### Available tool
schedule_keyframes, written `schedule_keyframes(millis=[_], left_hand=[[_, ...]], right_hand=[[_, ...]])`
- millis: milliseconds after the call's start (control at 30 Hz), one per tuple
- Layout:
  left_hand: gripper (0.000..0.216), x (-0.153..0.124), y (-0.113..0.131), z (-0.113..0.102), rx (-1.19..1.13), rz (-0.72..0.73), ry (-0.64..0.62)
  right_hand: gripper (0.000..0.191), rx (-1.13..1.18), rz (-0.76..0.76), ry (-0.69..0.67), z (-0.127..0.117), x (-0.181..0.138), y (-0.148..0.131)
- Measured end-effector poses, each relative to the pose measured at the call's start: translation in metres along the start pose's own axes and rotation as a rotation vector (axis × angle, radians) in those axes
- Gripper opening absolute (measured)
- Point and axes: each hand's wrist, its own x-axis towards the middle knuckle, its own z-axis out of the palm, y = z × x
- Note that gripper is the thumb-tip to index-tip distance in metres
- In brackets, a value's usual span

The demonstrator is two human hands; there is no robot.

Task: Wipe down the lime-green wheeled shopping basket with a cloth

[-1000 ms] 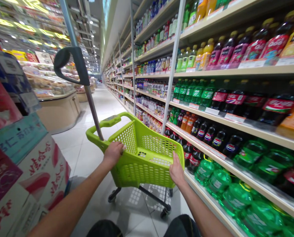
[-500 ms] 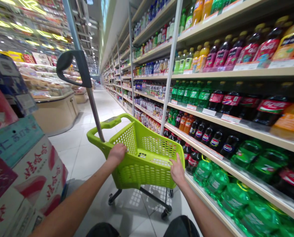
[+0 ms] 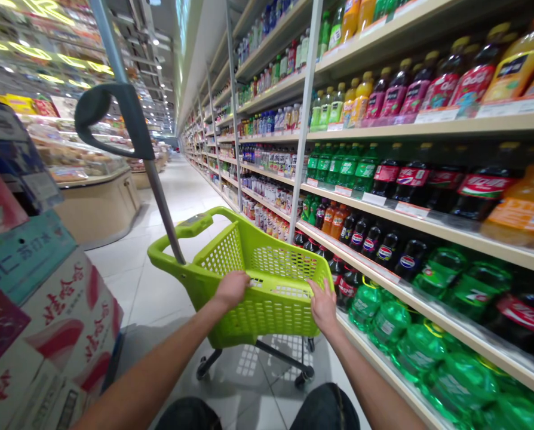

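Note:
A lime-green shopping cart (image 3: 267, 313) stands sideways before me on dark legs with casters. My left hand (image 3: 233, 289) is closed over the near rim around its middle, fingers curled to the inner side. Further right along that rim, near the corner, my right hand (image 3: 323, 304) grips the edge with its fingertips over the top. From the cart's left end a tall pole rises, carrying a dark grey loop handle (image 3: 114, 119), which neither hand touches. The basket's perforated floor shows between my hands.
Shelves of bottled drinks (image 3: 410, 179) run along the right, with big green bottles (image 3: 462, 376) on the lowest level close to the cart. Stacked drink cartons (image 3: 70, 304) stand at the left. Beyond them is a rounded display counter (image 3: 99, 206); a tiled aisle (image 3: 177, 179) stretches ahead.
My left hand has slid right along the near rim, closer to my right hand. The right hand stays near the corner. The view has shifted slightly, so the cart and pole appear further left.

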Motion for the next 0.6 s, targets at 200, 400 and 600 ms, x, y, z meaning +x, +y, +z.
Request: schedule_keyframes(millis=[200, 400, 600], left_hand=[[0.022, -0.011, 0.031, 0.031, -0.033, 0.128, 0.007], [0.026, -0.031, -0.032, -0.001, 0.169, -0.031, 0.167], [0.028, -0.018, 0.015, 0.037, 0.027, 0.035, 0.185]], right_hand=[[0.051, -0.014, -0.016, -0.036, -0.004, 0.002, 0.008], [0.051, -0.02, -0.061, 0.013, 0.001, 0.0, 0.009], [0.05, -0.033, -0.072, 0.009, 0.008, 0.002, 0.007]])
